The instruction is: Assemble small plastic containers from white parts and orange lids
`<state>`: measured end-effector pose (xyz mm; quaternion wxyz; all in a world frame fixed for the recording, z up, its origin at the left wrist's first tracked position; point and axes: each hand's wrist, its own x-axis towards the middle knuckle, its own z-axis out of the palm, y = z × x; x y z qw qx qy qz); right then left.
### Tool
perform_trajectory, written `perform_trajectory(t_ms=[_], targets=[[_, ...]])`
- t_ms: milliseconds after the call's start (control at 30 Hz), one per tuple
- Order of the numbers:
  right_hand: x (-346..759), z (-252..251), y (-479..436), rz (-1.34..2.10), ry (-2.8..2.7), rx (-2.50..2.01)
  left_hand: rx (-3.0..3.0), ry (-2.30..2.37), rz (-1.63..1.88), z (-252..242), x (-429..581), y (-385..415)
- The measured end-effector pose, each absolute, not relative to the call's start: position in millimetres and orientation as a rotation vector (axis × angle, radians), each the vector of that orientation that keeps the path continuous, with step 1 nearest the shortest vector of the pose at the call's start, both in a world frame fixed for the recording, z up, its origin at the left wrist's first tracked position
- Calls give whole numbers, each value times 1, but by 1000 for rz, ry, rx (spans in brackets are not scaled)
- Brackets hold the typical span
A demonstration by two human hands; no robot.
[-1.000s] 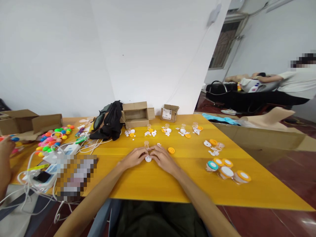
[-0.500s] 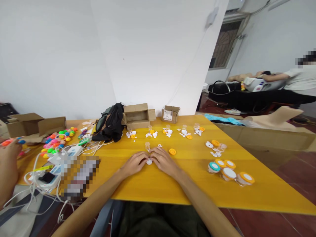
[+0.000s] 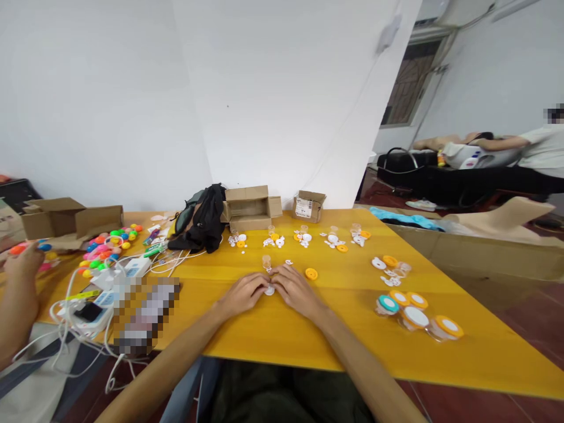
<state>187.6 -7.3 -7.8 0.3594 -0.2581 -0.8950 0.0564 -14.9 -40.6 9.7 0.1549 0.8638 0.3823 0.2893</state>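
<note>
My left hand point(image 3: 245, 293) and my right hand point(image 3: 296, 292) meet over the table, fingertips closed on a small white disc point(image 3: 269, 290) between them. The fingers partly cover the disc. Just beyond them stands a small clear cup point(image 3: 267, 261), with small white pieces by its base. A white piece with dark spots point(image 3: 288, 262) lies past my right fingers. To the right of that hand is an orange ring-shaped lid point(image 3: 311, 274).
Sets of clear cups, white discs and orange lids point(image 3: 342, 248) line the back. Lidded containers point(image 3: 415, 317) stand at right. A backpack point(image 3: 200, 220), cartons point(image 3: 249, 220), power strips point(image 3: 108, 298), cables and colourful balls point(image 3: 103, 249) lie around. Another person's hand point(image 3: 22, 264) is at far left.
The whole view has shifted slightly, so things appear a little further right. Both hands stay together at the white disc, with only slight finger movement.
</note>
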Motion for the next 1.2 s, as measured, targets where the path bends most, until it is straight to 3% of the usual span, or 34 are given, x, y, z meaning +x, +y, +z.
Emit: perform_trajectory(t_ms=[1200], targets=[[190, -10, -2, 561, -2277, -736, 2260, 1072, 844, 13, -12, -38]])
